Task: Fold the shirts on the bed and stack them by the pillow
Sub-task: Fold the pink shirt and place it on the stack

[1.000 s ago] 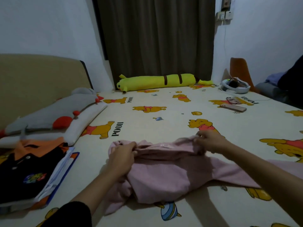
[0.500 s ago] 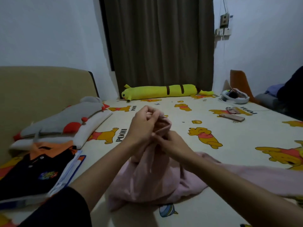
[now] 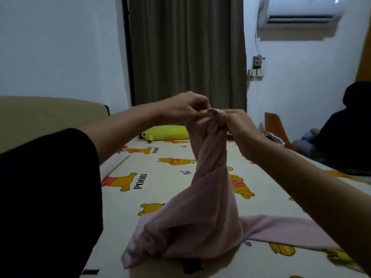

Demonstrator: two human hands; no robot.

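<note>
I am holding the pink shirt (image 3: 202, 207) up off the bed (image 3: 160, 189) by one bunched end. My left hand (image 3: 182, 106) is pinching the top of the bunch; my right hand (image 3: 236, 125) is gripping it just beside, the two hands nearly touching. The cloth is hanging twisted, its lower part resting on the sheet and one sleeve trailing to my right.

Judgement: the shirt is not yet folded — it is being sorted out. To do this step well, I am advising myself to find both shoulder seams, draw the hands apart along the edge, and let the twist fall out before laying it flat. The trailing sleeve is likely to drag and rumple. The pillow (image 3: 112, 164), only partly in view, is lying at the left edge — the stack is out of sight.
</note>
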